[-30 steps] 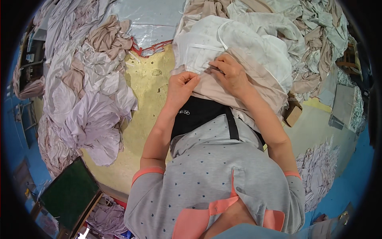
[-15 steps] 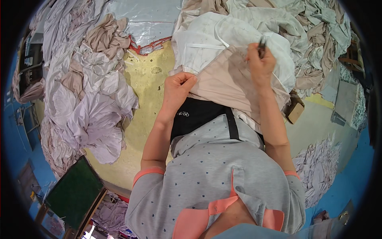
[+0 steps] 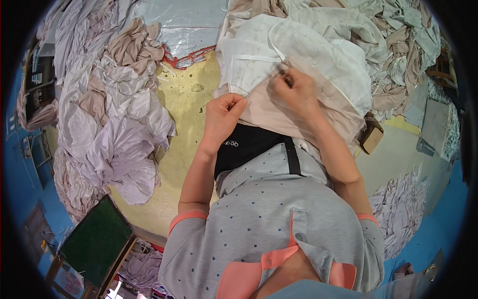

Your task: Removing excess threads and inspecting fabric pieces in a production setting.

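My left hand (image 3: pixel 221 117) is closed in a pinch on the edge of a pale beige cloth (image 3: pixel 261 105), near its corner. This cloth lies over my lap and partly across a white cloth (image 3: pixel 313 45) with narrow white strips along it. Above the beige cloth, my right hand (image 3: pixel 301 94) is curled round a small dark tool (image 3: pixel 286 78). Motion blurs the tool, and most of it is hidden in the fingers; its exact kind is not clear. Its tip is close to where the beige and white cloths meet.
Heaped white, lilac and beige cloths (image 3: pixel 119 129) lie to the left on a worn yellow surface (image 3: pixel 189 109). More beige and off-white cloth (image 3: pixel 398 60) is piled at far right. An open cardboard box (image 3: pixel 371 138) sits beside my right forearm. A green board (image 3: pixel 97 244) stands at lower left.
My right hand has swung left and slightly down with the dark tool, toward my left hand. The left hand keeps its pinch on the beige cloth and has barely moved.
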`<action>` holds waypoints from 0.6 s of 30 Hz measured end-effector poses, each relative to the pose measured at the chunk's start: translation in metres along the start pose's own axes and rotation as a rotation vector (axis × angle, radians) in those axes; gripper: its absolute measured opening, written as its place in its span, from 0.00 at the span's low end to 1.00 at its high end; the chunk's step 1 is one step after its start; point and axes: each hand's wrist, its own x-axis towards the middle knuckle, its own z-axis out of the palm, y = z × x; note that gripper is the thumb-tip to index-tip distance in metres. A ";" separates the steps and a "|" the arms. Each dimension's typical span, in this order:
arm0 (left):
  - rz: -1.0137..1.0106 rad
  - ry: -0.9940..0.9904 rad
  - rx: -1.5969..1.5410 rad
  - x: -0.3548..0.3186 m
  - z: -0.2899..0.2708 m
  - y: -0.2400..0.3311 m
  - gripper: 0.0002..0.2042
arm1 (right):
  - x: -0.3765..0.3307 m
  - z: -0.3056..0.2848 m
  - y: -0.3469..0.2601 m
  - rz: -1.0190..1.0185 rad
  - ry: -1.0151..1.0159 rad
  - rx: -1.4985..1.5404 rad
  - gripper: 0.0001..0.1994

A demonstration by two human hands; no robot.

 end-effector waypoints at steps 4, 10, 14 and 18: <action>0.002 0.002 0.006 -0.003 -0.001 0.000 0.04 | 0.011 -0.026 -0.004 -0.099 0.244 0.127 0.05; 0.020 -0.009 0.004 -0.001 0.003 -0.001 0.04 | 0.017 0.008 -0.007 -0.288 -0.066 -0.082 0.07; 0.038 -0.021 0.029 0.000 0.004 0.001 0.05 | 0.024 0.015 -0.004 -0.357 -0.070 -0.250 0.09; 0.027 0.004 0.014 -0.003 0.005 -0.001 0.06 | 0.026 -0.016 -0.006 -0.112 0.070 0.049 0.07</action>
